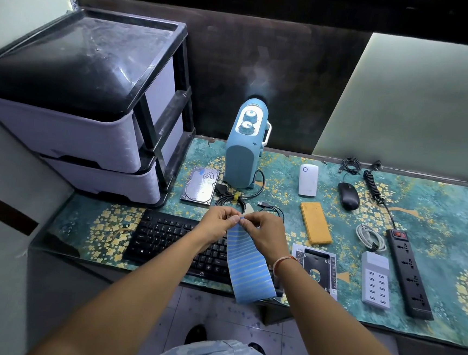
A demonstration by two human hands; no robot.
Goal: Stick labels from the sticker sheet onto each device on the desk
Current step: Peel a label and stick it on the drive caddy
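Note:
A blue striped sticker sheet (249, 266) hangs in front of me over the black keyboard (165, 236). My left hand (217, 222) and my right hand (265, 231) both pinch its top edge, fingertips almost touching. On the desk lie a hard drive (201, 185) with a blue label on it, a blue heater (245, 147), a white plug-in device (308, 179), a black mouse (348, 196), an orange power bank (316, 222), a white USB charger (375, 280), a black power strip (408, 274) and a boxed device (318, 267).
A plastic drawer unit (85, 113) stands at the desk's left end. Coiled black cables (233, 198) lie behind my hands, a white cable (370, 237) by the power strip. The desk's front edge (383, 329) runs just past the sheet's lower end.

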